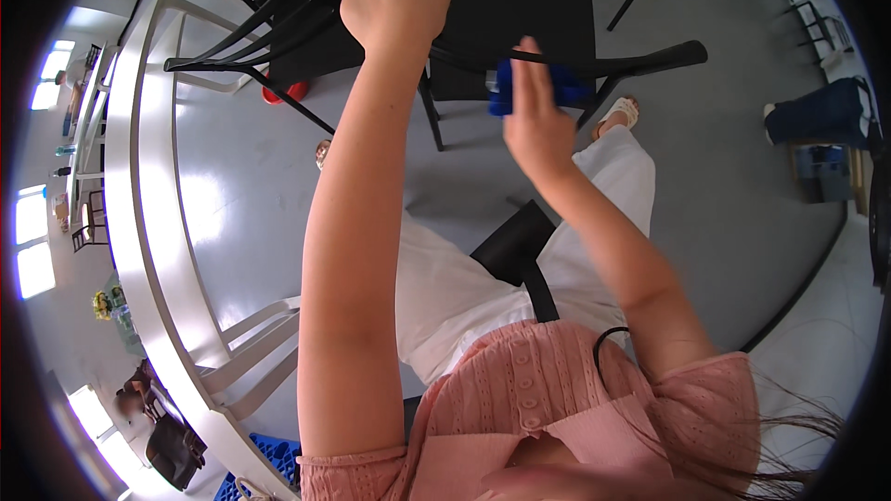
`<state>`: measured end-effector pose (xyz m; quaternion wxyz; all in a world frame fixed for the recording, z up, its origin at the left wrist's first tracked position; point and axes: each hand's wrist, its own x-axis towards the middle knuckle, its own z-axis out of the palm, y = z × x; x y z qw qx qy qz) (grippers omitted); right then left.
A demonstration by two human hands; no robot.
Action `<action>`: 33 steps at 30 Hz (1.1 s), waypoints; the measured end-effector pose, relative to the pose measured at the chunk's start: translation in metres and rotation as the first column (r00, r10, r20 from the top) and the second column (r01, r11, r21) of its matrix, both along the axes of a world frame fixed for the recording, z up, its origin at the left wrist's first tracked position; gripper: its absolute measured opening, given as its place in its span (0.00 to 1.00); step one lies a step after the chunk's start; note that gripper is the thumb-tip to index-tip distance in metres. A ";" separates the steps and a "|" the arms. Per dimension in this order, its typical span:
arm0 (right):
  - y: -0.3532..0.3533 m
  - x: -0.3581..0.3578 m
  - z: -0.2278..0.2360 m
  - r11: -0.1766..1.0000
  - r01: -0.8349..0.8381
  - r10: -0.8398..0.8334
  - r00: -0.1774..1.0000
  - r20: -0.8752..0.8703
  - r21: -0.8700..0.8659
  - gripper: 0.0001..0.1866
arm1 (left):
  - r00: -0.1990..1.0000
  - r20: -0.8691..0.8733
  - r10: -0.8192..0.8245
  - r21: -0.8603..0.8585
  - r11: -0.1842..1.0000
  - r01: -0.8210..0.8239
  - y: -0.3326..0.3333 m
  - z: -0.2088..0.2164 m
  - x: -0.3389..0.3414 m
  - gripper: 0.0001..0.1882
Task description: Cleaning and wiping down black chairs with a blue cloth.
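Note:
My left hand (397,7) is closed in a fist at the left end of a black chair's backrest, with the grip itself partly hidden by the hand. The chair's black seat (515,0) lies beyond its curved top rail (664,57). A dark blue cloth (568,83) is bunched at the rail, under my right hand (541,121). That hand presses the cloth with two fingers stretched over the rail; the other fingers are hard to see. A small pale patch shows at the cloth's left side.
Another black chair (311,46) stands close on the left. A long white table (139,158) curves along the left, with a white chair (255,343) tucked near it. A red object (286,93) is on the floor. A blue crate (276,453) sits at lower left.

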<state>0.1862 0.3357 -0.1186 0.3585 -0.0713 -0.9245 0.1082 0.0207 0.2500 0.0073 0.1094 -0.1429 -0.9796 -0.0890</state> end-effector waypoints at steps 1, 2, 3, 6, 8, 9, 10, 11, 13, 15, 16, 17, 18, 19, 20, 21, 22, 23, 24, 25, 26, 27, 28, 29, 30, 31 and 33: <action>-0.012 -0.010 0.000 1.000 -0.002 0.002 1.000 0.004 0.018 0.32 | 1.000 -0.001 -0.003 -0.005 1.000 0.003 0.000 -0.002 0.000 0.15; -0.028 -0.022 0.000 0.998 -0.061 0.061 0.998 -0.007 0.008 0.30 | 0.998 -0.056 -0.022 0.016 1.000 0.023 -0.006 -0.004 -0.001 0.15; -0.041 -0.038 -0.002 0.997 -0.033 0.039 0.996 -0.083 0.076 0.28 | 0.992 -0.110 -0.053 0.042 0.997 0.058 -0.006 -0.005 -0.001 0.15; -0.066 -0.068 0.002 0.993 -0.019 0.031 0.994 -0.105 0.114 0.26 | 0.998 -0.058 -0.028 0.069 0.997 0.032 -0.001 -0.002 -0.002 0.14; -0.076 -0.075 0.008 0.996 0.037 -0.034 0.999 -0.036 0.080 0.26 | 0.998 -0.049 -0.026 0.076 0.997 0.029 -0.002 -0.001 -0.004 0.14; -0.073 -0.072 0.010 0.997 0.037 -0.034 0.999 -0.039 0.072 0.26 | 0.999 -0.035 -0.016 0.091 0.996 0.019 -0.003 -0.001 -0.005 0.14; -0.064 -0.065 0.012 0.996 0.005 -0.002 0.999 -0.035 0.089 0.27 | 0.999 -0.038 -0.016 0.086 0.996 0.020 -0.003 -0.002 -0.005 0.14; -0.055 -0.057 0.012 0.994 -0.030 0.034 0.999 -0.028 0.108 0.27 | 0.998 -0.062 -0.019 0.066 0.998 0.023 -0.003 -0.003 -0.004 0.13; -0.034 -0.039 0.012 0.989 -0.059 0.068 0.995 -0.069 0.135 0.26 | 0.996 -0.083 -0.017 0.047 0.999 0.021 -0.006 -0.003 -0.002 0.13; -0.004 -0.020 0.004 0.983 -0.083 0.106 0.984 -0.141 0.162 0.26 | 0.994 -0.110 0.002 0.066 0.998 0.005 -0.009 -0.004 -0.004 0.13; 0.016 -0.008 -0.001 0.984 -0.076 0.104 0.980 -0.170 0.162 0.28 | 0.995 -0.103 -0.006 0.074 0.997 0.013 -0.003 -0.001 -0.002 0.13; 0.031 0.010 -0.003 0.988 -0.021 0.032 0.997 -0.073 0.154 0.31 | 1.000 -0.030 0.008 0.049 0.999 -0.007 -0.002 0.005 0.000 0.15; 0.046 0.027 -0.004 0.988 0.032 -0.036 0.999 0.021 0.148 0.33 | 0.999 0.038 0.028 0.020 0.999 -0.028 -0.003 0.007 -0.001 0.17; 0.066 0.039 -0.006 0.980 0.091 -0.103 0.993 0.060 0.176 0.39 | 0.999 0.042 0.024 0.021 0.999 -0.025 -0.002 0.003 -0.001 0.17; 0.085 0.049 -0.009 0.966 0.143 -0.149 0.989 0.012 0.214 0.41 | 1.000 -0.028 0.005 0.111 0.994 -0.002 -0.001 -0.001 -0.001 0.17; 0.093 0.058 -0.003 0.972 0.171 -0.191 0.975 0.113 0.161 0.42 | 0.995 -0.101 0.004 0.189 0.982 0.015 -0.007 -0.005 -0.001 0.17; 0.104 0.061 -0.006 0.957 0.171 -0.183 0.982 0.033 0.236 0.42 | 0.996 -0.094 0.000 0.192 0.981 0.018 -0.007 -0.008 -0.001 0.17; 0.110 0.059 -0.004 0.936 0.172 -0.165 0.985 -0.047 0.308 0.42 | 0.991 -0.137 -0.001 0.224 0.974 0.032 -0.007 -0.011 -0.001 0.17; 0.106 0.058 -0.005 0.935 0.171 -0.165 0.985 -0.043 0.312 0.42 | 0.983 -0.181 0.001 0.256 0.966 0.046 -0.006 -0.013 -0.001 0.17; 0.095 0.054 -0.007 0.962 0.185 -0.177 0.982 -0.059 0.202 0.41 | 0.984 -0.178 0.001 0.260 0.965 0.045 -0.007 -0.015 -0.002 0.17; 0.084 0.047 -0.006 0.976 0.197 -0.191 0.979 -0.075 0.091 0.41 | 0.980 -0.198 -0.012 0.261 0.963 0.065 -0.008 -0.017 -0.005 0.17; 0.076 0.042 -0.006 0.975 0.201 -0.195 0.978 -0.076 0.096 0.41 | 0.975 -0.219 -0.030 0.262 0.961 0.088 -0.006 -0.016 -0.006 0.17; 0.068 0.036 -0.006 0.980 0.183 -0.178 0.982 -0.068 0.074 0.40 | 0.975 -0.219 -0.033 0.266 0.960 0.093 -0.004 -0.015 -0.006 0.17; 0.053 0.027 -0.009 0.988 0.150 -0.148 0.987 -0.062 0.038 0.40 | 0.988 -0.156 -0.012 0.244 0.968 0.050 -0.007 -0.011 -0.005 0.18; 0.039 0.021 -0.008 0.993 0.116 -0.114 0.992 -0.049 0.038 0.39 | 0.996 -0.089 -0.005 0.230 0.973 0.026 -0.004 -0.009 -0.003 0.18; 0.023 0.014 -0.006 0.996 0.082 -0.081 0.996 -0.036 0.036 0.38 | 0.996 -0.090 -0.015 0.230 0.973 0.035 -0.003 -0.009 -0.004 0.18; -0.009 -0.007 -0.008 0.994 0.046 -0.041 0.998 -0.047 0.101 0.31 | 0.994 -0.104 0.013 0.192 0.981 0.007 -0.008 -0.008 -0.008 0.18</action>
